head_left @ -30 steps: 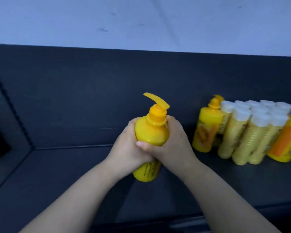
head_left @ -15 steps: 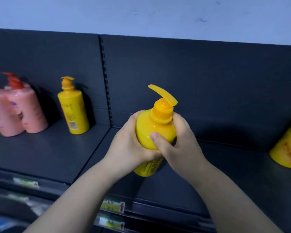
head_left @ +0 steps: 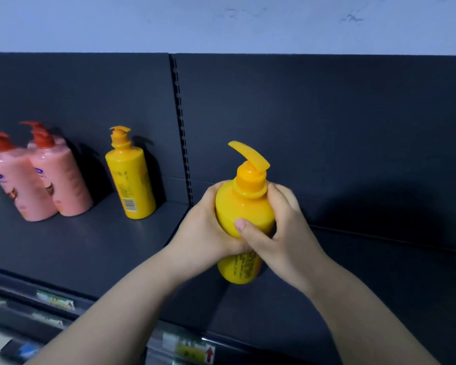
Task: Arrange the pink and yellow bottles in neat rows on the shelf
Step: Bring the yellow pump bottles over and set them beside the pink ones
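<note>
The yellow pump bottle (head_left: 244, 214) hung upright over the shelf (head_left: 90, 248) near its front edge, well right of two pink bottles (head_left: 63, 180) and a standing yellow bottle (head_left: 132, 180) near the back edge. Left hand (head_left: 203, 227) and right hand (head_left: 282, 235) flanked it, fingers (head_left: 283, 196) clamped round its body, the left nearer that row.

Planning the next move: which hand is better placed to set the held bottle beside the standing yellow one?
Probably the left hand: it grips the held bottle on the side nearer the standing yellow bottle; the right hand would reach across.
</note>
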Demonstrator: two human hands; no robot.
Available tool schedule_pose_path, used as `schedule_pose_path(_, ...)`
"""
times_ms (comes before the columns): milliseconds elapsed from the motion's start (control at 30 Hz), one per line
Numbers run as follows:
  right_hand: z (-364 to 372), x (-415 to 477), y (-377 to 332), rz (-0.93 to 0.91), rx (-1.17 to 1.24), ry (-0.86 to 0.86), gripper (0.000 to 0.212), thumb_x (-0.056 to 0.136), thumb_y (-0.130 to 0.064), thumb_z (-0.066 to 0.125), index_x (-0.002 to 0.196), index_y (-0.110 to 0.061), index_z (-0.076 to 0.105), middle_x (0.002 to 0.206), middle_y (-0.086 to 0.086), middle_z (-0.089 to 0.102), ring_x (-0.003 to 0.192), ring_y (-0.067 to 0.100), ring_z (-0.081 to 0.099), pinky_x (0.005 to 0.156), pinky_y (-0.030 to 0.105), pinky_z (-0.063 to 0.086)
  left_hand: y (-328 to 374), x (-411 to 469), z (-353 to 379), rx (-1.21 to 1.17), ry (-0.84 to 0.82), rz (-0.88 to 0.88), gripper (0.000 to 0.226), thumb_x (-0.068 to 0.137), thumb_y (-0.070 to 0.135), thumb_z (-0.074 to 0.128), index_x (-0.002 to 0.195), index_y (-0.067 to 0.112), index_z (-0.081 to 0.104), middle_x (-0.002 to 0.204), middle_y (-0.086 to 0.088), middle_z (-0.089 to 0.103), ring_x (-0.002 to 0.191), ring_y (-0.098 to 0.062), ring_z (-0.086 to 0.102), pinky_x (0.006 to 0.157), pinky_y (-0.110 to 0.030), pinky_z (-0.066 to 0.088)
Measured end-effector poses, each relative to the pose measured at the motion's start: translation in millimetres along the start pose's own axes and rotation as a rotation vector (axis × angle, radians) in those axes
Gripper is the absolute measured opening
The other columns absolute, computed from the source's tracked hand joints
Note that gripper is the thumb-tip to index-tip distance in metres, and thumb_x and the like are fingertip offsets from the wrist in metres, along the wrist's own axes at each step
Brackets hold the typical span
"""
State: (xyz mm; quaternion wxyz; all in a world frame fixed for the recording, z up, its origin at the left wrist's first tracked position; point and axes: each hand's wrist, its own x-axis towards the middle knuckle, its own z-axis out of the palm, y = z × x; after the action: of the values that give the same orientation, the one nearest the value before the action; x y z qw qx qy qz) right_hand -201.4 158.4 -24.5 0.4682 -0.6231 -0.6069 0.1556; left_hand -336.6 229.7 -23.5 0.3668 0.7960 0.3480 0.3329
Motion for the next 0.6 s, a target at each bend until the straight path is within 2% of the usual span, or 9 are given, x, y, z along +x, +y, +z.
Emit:
schedule_pose_path(133,29.4,15.3,-16.1,0.048,-0.037,0.010,0.077,0.069,-0.061,0.054,0.137,-0.031,0.034,0.133,-0.013,0.032,0.114,0.006,0.045,0.096,0.035,0.046,-21.4,8.3,-30.9,-0.026,-0.032,0.011,0.079,0.042,0.045,0.083,0.104,0.059,0.035,0.102,0.026,0.055,0.093,0.013,0.054,0.067,-0.010,0.048)
schedule_pose_path(267,70.3,28.8,-34.4,0.058,-0.057,0.059,0.073,0.070,-0.060,0.054,0.135,-0.036,0.034,0.129,-0.014,0.033,0.111,0.001,0.043,0.089,0.023,0.044,-49.5,15.1,-70.1,-0.045,-0.091,0.048,0.081,0.049,0.032,0.089,0.105,0.056,0.035,0.103,0.024,0.054,0.092,0.007,0.056,0.068,-0.016,0.050)
schedule_pose_path(333,95.3,33.6,-45.5,0.051,-0.048,0.094,0.071,0.071,-0.063,0.057,0.134,-0.039,0.035,0.130,-0.015,0.033,0.112,-0.001,0.043,0.087,0.019,0.042,-64.9,16.6,-94.5,-0.061,-0.128,0.067,0.082,0.052,0.026,0.089,0.108,0.054,0.036,0.102,0.023,0.055,0.092,0.011,0.055,0.067,-0.014,0.051)
schedule_pose_path(467,154.6,44.5,-75.4,0.056,-0.048,0.137,0.066,0.079,-0.054,0.064,0.136,-0.040,0.035,0.132,-0.014,0.034,0.113,-0.002,0.041,0.088,0.014,0.037,-100.4,12.0,-153.4,-0.108,-0.183,0.070,0.086,0.056,0.012,0.086,0.118,0.046,0.037,0.102,0.020,0.056,0.087,0.008,0.057,0.062,-0.009,0.049)
schedule_pose_path(533,178.5,45.6,-86.9,0.066,-0.047,0.151,0.070,0.076,-0.060,0.061,0.137,-0.039,0.035,0.134,-0.016,0.036,0.115,-0.004,0.039,0.089,0.012,0.036,-111.5,9.0,-174.8,-0.089,-0.179,0.068,0.084,0.056,0.015,0.085,0.114,0.051,0.035,0.095,0.022,0.055,0.080,0.009,0.056,0.056,-0.007,0.045)
schedule_pose_path(600,200.8,43.9,-95.7,0.092,-0.036,0.184,0.073,0.072,-0.064,0.057,0.137,-0.039,0.036,0.135,-0.017,0.037,0.117,-0.006,0.039,0.091,0.014,0.037,-121.9,6.4,-192.4,-0.044,-0.210,0.091,0.084,0.056,0.018,0.085,0.113,0.052,0.033,0.092,0.025,0.053,0.079,0.009,0.053,0.056,-0.006,0.043)
